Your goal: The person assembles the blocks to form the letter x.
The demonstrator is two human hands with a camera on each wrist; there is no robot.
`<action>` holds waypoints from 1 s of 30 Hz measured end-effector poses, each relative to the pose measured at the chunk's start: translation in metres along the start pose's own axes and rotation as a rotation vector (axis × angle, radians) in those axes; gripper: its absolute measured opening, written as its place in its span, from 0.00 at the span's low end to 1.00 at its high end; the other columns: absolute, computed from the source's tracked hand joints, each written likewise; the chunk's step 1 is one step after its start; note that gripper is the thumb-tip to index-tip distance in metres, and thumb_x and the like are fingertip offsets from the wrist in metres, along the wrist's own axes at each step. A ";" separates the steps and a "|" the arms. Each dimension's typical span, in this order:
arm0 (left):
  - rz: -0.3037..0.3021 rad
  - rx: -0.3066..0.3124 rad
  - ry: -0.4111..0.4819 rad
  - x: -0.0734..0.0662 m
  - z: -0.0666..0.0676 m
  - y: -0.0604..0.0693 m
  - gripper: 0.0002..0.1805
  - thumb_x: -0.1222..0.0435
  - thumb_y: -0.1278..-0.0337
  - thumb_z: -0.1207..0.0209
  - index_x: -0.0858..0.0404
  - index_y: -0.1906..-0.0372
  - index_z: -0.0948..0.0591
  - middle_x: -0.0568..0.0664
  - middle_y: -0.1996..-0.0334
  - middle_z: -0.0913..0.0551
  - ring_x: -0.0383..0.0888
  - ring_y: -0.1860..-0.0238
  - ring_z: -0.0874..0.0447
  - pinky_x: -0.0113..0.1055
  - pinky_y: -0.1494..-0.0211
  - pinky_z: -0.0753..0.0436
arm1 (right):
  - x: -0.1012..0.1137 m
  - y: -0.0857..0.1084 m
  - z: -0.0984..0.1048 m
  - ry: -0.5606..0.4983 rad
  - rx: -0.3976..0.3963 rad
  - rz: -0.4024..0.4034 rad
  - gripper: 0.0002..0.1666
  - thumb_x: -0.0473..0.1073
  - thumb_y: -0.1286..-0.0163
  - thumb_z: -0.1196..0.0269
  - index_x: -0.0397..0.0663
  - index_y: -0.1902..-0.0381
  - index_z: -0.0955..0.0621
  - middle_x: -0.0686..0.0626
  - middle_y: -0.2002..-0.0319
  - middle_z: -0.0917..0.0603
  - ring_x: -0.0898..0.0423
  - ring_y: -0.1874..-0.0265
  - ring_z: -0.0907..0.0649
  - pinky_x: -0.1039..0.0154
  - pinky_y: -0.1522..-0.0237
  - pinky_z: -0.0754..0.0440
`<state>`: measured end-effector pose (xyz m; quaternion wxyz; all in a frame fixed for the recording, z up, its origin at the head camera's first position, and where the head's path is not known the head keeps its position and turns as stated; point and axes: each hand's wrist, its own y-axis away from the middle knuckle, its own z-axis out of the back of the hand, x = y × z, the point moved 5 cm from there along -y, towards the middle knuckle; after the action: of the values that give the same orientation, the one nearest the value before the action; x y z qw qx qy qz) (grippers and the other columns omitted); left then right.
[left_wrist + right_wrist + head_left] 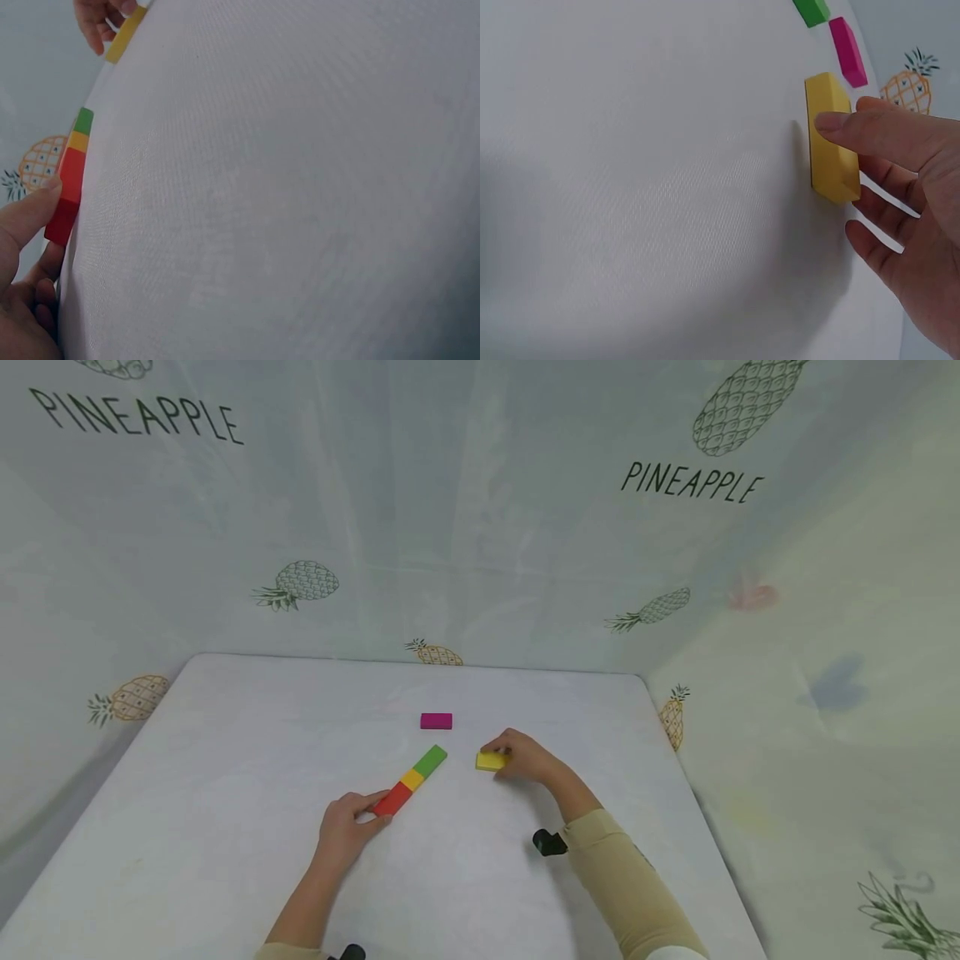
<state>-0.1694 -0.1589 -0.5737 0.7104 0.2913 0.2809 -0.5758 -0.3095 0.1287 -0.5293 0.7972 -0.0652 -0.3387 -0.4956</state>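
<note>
The left hand pinches the red block at the near end of a slanting row. In that row a small yellow block sits between the red block and a green block. To the right of the row, the right hand grips a longer yellow block between thumb and fingers. In the right wrist view the thumb lies on one face of this yellow block, and the lower fingers are loosely bent. A magenta block lies beyond the row, touched by neither hand.
The blocks are on a white table. A curtain printed with pineapples hangs behind it and at the sides. A black object shows at the right sleeve, another at the left cuff.
</note>
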 end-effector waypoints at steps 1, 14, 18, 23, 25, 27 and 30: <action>0.005 0.001 -0.002 0.000 0.000 0.000 0.25 0.65 0.49 0.29 0.53 0.43 0.17 0.47 0.61 0.20 0.47 0.57 0.27 0.41 0.56 0.27 | -0.001 0.000 0.000 -0.001 -0.001 -0.008 0.27 0.33 0.46 0.26 0.54 0.47 0.16 0.53 0.53 0.22 0.55 0.52 0.24 0.56 0.43 0.27; 0.029 -0.003 -0.010 -0.001 0.000 0.001 0.26 0.64 0.50 0.28 0.53 0.43 0.17 0.48 0.61 0.20 0.47 0.57 0.27 0.42 0.56 0.25 | -0.018 0.006 -0.001 -0.040 -0.057 -0.048 0.27 0.38 0.47 0.24 0.52 0.47 0.16 0.55 0.56 0.22 0.56 0.57 0.24 0.57 0.49 0.25; 0.035 -0.001 -0.013 -0.001 0.000 0.001 0.26 0.64 0.50 0.28 0.53 0.42 0.17 0.48 0.61 0.20 0.47 0.57 0.27 0.42 0.56 0.25 | -0.023 0.007 -0.002 -0.078 -0.088 -0.045 0.26 0.37 0.47 0.24 0.52 0.49 0.15 0.55 0.56 0.21 0.56 0.55 0.24 0.57 0.47 0.25; 0.034 0.002 -0.011 0.000 -0.001 0.000 0.26 0.64 0.50 0.29 0.53 0.42 0.17 0.48 0.60 0.20 0.47 0.56 0.27 0.43 0.56 0.25 | -0.026 0.008 -0.002 -0.075 -0.116 -0.025 0.25 0.37 0.48 0.24 0.50 0.51 0.15 0.55 0.58 0.21 0.56 0.57 0.24 0.57 0.49 0.25; 0.037 0.003 -0.012 0.000 -0.001 0.000 0.26 0.64 0.50 0.29 0.53 0.42 0.17 0.48 0.60 0.20 0.47 0.56 0.27 0.43 0.56 0.26 | -0.026 0.009 -0.001 -0.070 -0.124 -0.015 0.24 0.37 0.48 0.24 0.49 0.51 0.15 0.55 0.59 0.21 0.56 0.58 0.24 0.57 0.50 0.25; 0.042 0.003 -0.011 0.001 -0.001 0.000 0.26 0.64 0.50 0.29 0.53 0.42 0.17 0.48 0.59 0.20 0.47 0.55 0.27 0.44 0.55 0.25 | -0.026 0.009 -0.002 -0.069 -0.134 -0.007 0.24 0.37 0.48 0.24 0.48 0.51 0.15 0.55 0.59 0.21 0.56 0.59 0.24 0.57 0.52 0.24; 0.051 0.003 -0.003 0.001 -0.002 0.000 0.26 0.64 0.50 0.29 0.52 0.42 0.17 0.49 0.59 0.21 0.48 0.54 0.28 0.45 0.54 0.24 | -0.028 0.010 -0.002 -0.081 -0.151 0.016 0.23 0.37 0.48 0.24 0.47 0.52 0.15 0.54 0.60 0.20 0.56 0.59 0.24 0.57 0.53 0.24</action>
<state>-0.1696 -0.1583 -0.5757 0.7249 0.2986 0.2714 -0.5583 -0.3082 0.1532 -0.5455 0.7795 -0.1479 -0.3320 -0.5102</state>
